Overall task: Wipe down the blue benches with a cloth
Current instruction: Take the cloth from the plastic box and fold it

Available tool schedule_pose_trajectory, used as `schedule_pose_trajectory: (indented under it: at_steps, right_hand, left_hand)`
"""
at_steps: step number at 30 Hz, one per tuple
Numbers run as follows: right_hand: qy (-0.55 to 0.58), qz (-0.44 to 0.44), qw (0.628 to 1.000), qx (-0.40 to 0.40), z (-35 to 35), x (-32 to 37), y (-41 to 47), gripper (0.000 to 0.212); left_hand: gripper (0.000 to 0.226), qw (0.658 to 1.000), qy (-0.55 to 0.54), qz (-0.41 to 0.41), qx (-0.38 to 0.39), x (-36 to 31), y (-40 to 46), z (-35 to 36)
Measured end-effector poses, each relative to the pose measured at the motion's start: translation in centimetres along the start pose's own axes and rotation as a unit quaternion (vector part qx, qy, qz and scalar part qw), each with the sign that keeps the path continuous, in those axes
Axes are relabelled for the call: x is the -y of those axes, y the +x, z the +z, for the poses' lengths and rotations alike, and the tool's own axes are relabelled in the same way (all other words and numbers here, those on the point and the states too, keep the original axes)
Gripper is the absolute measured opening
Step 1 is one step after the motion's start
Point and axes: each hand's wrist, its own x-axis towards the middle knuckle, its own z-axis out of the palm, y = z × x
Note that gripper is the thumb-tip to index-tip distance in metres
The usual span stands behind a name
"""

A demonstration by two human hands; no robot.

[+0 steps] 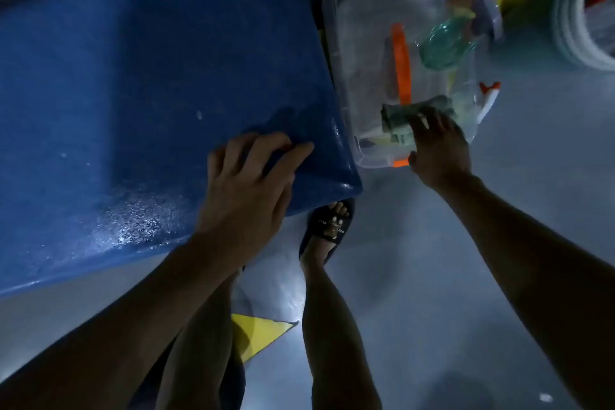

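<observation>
Cloth (409, 123): green, crumpled, lying on clear lidded box (366, 27) with orange handle (401, 66), just right of blue bench (133, 76). Your right hand (439, 146) reaches onto it, fingertips on cloth; whether fingers pinch it, cannot tell. Your left hand (246, 183) rests on bench corner, fingers loosely bent, holding nothing. Bench surface wet, speckled near front edge. Green spray bottle (446, 43) lies on box lid. Your sandalled foot (329, 226) on grey floor below bench corner.

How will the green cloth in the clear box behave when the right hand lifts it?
The green cloth lies bunched in folds, so it will probably droop limply. It looks thin, so likely light. The right hand touches it inside the clear plastic box; snagging seems unlikely.
</observation>
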Motion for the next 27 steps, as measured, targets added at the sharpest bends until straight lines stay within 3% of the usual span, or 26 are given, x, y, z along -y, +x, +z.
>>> schedule_pose_trajectory:
  at_steps: [4,11,15,18,21,24,27]
  right_hand:
    - [-0.059,-0.006,0.998,0.025,1.7,-0.6,1.8,0.069]
    - [-0.078,-0.016,0.992,-0.096,3.3,-1.0,4.3,0.04]
    - [-0.032,0.01,0.997,-0.063,3.4,-1.1,4.9,0.039]
    - [0.063,0.06,0.996,0.004,2.7,-0.9,3.9,0.036]
    - [0.201,0.103,0.972,0.059,0.8,-0.3,1.4,0.027]
    - [0.34,0.144,0.929,0.034,-3.0,0.8,-2.5,0.018]
    - [0.498,0.172,0.85,-0.019,-8.1,2.7,-6.7,0.019]
  left_hand:
    - [0.049,0.999,-0.001,0.015,-0.033,0.2,-0.2,0.4]
    - [0.05,0.999,0.009,0.024,-0.043,0.9,-0.1,1.3]
    - [0.05,0.999,0.006,0.021,-0.045,0.8,-0.2,1.4]
    - [0.049,0.999,0.003,0.015,-0.041,0.6,-0.3,1.0]
    - [0.049,1.0,-0.007,0.0,-0.015,0.2,-0.2,0.0]
    - [0.048,1.0,-0.013,-0.016,0.023,-0.4,0.1,-1.5]
    - [0.044,0.995,-0.077,-0.043,0.052,-1.2,0.3,-3.2]
